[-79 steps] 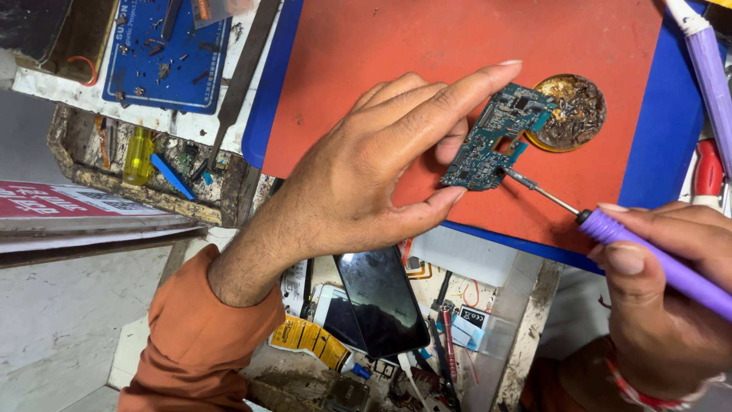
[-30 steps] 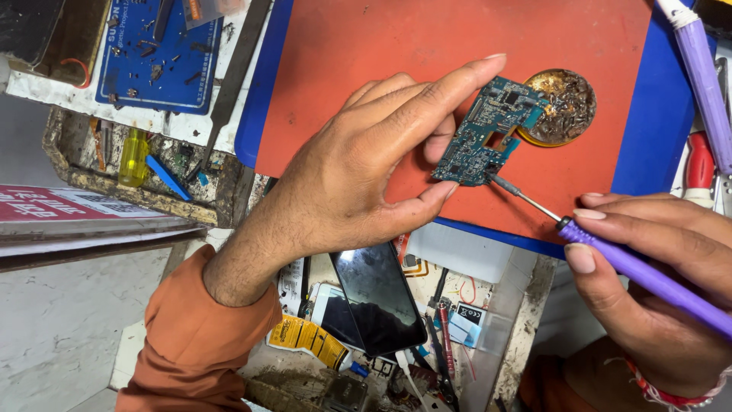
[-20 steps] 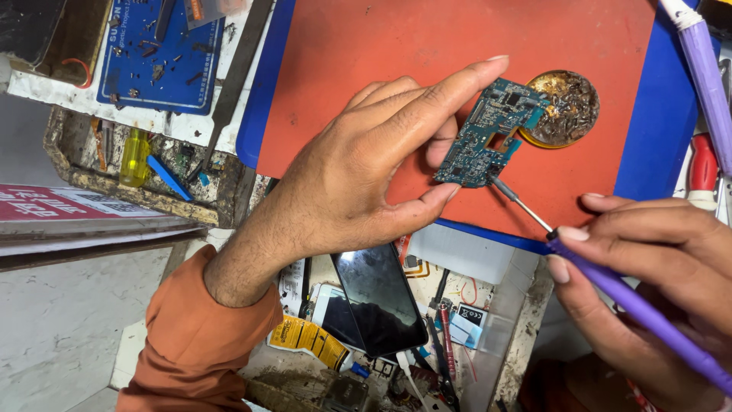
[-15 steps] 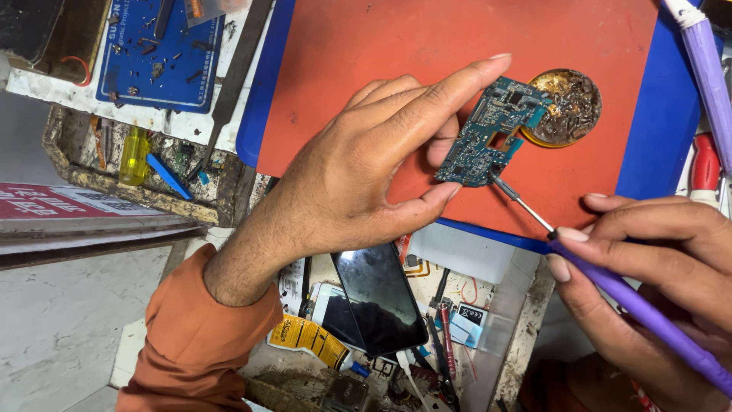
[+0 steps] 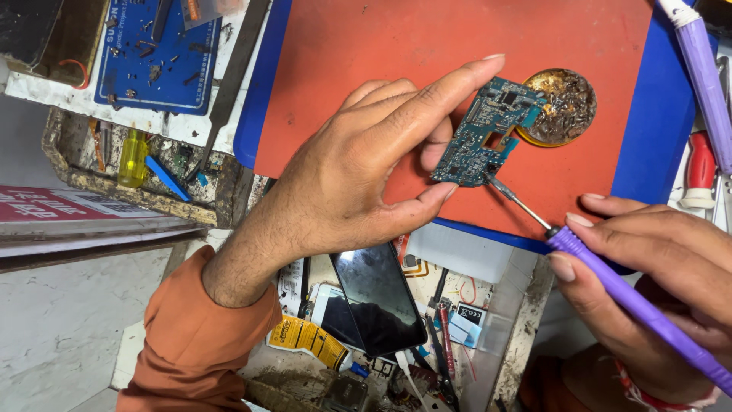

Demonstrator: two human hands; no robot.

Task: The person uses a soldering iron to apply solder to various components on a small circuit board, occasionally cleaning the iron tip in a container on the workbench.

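My left hand (image 5: 366, 164) pinches a small teal circuit board (image 5: 488, 130) between forefinger and thumb, holding it tilted just above the orange mat (image 5: 427, 46). My right hand (image 5: 656, 290) grips a purple-handled soldering iron (image 5: 633, 301) like a pen. Its thin metal tip (image 5: 507, 194) touches the lower edge of the board. A round brass tip-cleaner tin (image 5: 560, 107) with dark residue sits on the mat right behind the board.
A blue mat (image 5: 648, 130) lies under the orange one. A blue screw tray (image 5: 156, 53) is at top left, a second purple tool (image 5: 701, 76) at the right edge. A dark phone screen (image 5: 377, 297), a yellow battery (image 5: 309, 339) and small tools fill the drawer below.
My right hand shifted left and lower with the iron, and its tip stays against the board's lower edge. My left hand holds the board nearly still.
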